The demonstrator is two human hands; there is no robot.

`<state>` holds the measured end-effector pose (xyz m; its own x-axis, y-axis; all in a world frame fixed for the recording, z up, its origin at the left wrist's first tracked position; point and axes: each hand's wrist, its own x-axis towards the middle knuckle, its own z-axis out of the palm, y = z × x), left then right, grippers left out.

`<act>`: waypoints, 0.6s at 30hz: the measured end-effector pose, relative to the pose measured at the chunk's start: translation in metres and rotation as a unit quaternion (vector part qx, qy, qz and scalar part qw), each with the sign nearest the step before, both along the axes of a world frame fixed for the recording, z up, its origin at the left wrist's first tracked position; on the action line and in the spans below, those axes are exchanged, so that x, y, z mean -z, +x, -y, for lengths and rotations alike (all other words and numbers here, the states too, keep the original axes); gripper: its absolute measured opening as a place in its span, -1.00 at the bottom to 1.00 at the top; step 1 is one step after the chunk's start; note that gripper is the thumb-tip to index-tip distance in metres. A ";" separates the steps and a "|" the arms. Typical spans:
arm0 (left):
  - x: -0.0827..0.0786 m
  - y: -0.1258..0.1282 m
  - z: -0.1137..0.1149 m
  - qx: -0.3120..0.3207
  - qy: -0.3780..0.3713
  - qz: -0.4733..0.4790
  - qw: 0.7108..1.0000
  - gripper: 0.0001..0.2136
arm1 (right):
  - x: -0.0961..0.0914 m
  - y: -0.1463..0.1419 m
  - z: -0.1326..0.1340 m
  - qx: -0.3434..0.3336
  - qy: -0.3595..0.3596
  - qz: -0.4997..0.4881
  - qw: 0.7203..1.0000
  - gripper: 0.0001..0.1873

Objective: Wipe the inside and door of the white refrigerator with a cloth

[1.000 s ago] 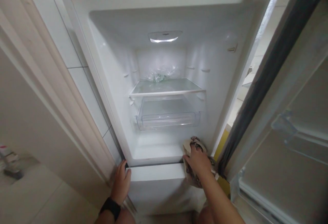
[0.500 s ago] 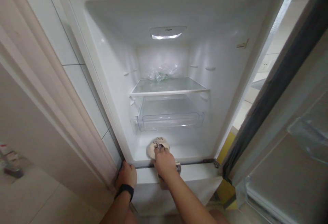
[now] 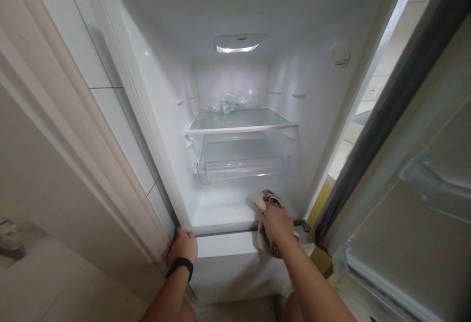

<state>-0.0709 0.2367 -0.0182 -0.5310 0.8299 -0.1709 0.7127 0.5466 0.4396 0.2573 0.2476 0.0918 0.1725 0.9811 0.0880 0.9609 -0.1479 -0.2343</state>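
Note:
An open white fridge (image 3: 154, 91) fills the view. My right hand (image 3: 277, 221) is closed on a patterned cloth (image 3: 268, 199) and presses it on the fridge floor near the right front corner. Part of the cloth hangs over the front edge below my palm. My left hand (image 3: 183, 246), with a black wristband, grips the left front corner of the lower compartment's top edge, fingers curled over it.
A glass shelf (image 3: 241, 120) carries a crumpled clear plastic bag (image 3: 230, 102) at the back. Below it sits a clear drawer (image 3: 243, 162). The fridge door (image 3: 412, 189) stands open at the right with clear door bins. A tiled wall and pale door frame are at the left.
My right hand slid the cloth from the right corner to the middle of the fridge floor, then back toward the right. My left hand stayed on the corner.

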 end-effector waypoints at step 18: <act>-0.001 0.002 -0.001 -0.004 0.004 -0.008 1.000 -0.63 | 0.005 -0.153 -0.008 -0.178 0.003 -0.033 0.983 -0.65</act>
<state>-0.0686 0.2375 -0.0172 -0.5396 0.8273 -0.1562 0.7157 0.5484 0.4325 0.1041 0.2552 0.0865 -0.1762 0.9798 0.0943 0.9339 0.1967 -0.2986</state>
